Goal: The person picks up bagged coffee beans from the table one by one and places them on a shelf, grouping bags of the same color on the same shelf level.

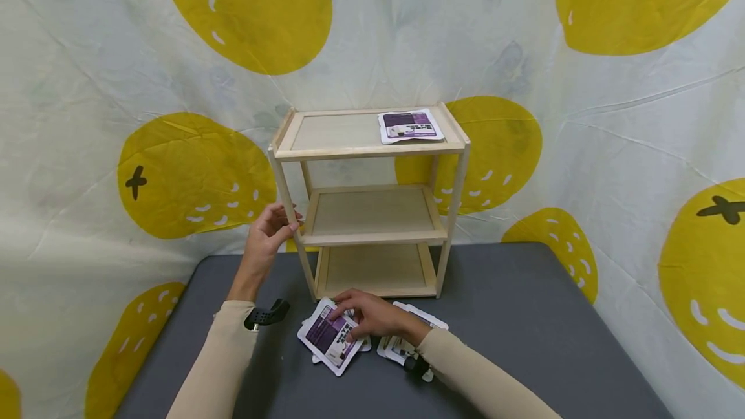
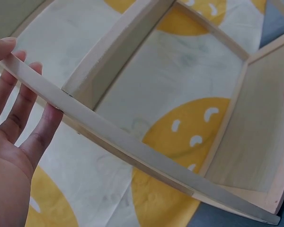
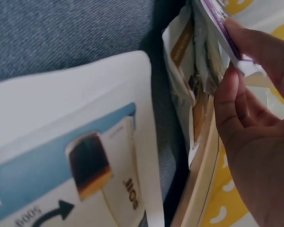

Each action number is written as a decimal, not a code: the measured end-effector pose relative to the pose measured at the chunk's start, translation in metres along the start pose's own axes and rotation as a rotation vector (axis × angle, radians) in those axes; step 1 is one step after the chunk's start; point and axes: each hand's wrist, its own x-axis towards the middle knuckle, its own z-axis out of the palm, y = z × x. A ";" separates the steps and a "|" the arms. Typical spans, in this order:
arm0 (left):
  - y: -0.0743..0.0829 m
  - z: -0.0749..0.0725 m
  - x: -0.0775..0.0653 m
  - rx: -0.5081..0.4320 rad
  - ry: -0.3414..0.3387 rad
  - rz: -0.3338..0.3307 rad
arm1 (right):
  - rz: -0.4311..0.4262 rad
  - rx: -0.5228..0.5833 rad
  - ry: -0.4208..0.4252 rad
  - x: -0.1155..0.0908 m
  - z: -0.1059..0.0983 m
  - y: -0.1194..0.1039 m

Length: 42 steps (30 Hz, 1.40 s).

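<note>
My left hand (image 1: 268, 238) holds the left front post of a small three-tier wooden shelf (image 1: 372, 238), thumb on one side and fingers on the other. In the left wrist view, the same hand (image 2: 14, 127) grips the pale post (image 2: 109, 130). In front of the shelf, my right hand (image 1: 378, 313) pinches a purple-and-white sachet (image 1: 321, 336) by its edge. That sachet overlaps others of its size; in the right wrist view, a brown-labelled sachet (image 3: 182, 52) shows beside it. Another purple-and-white sachet (image 1: 410, 126) lies on the top tier, at the right.
More white sachets (image 1: 427, 317) lie on the dark grey table (image 1: 524, 341), partly under my right forearm. One with a blue band (image 3: 80, 137) is close to the right wrist camera. A cloth with yellow fruit prints (image 1: 361, 31) hangs behind the shelf.
</note>
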 end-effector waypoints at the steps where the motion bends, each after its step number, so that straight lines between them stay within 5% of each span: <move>1: 0.000 0.000 0.000 0.003 0.000 -0.003 | -0.017 0.001 -0.008 -0.001 -0.001 0.000; 9: 0.004 0.002 -0.001 0.016 0.019 -0.030 | 0.006 0.077 -0.051 -0.007 -0.004 -0.001; 16: 0.004 0.001 -0.001 0.014 0.016 -0.018 | 0.136 0.144 0.041 -0.014 -0.003 0.003; 22: 0.003 0.001 0.000 0.011 0.011 -0.001 | 0.154 0.163 0.091 -0.016 -0.003 0.005; 29: 0.005 0.002 -0.001 0.015 0.016 -0.014 | 0.187 0.324 0.031 -0.022 -0.005 0.007; 42: 0.002 0.001 -0.001 0.025 0.017 -0.020 | 0.233 0.502 0.055 -0.030 -0.002 0.010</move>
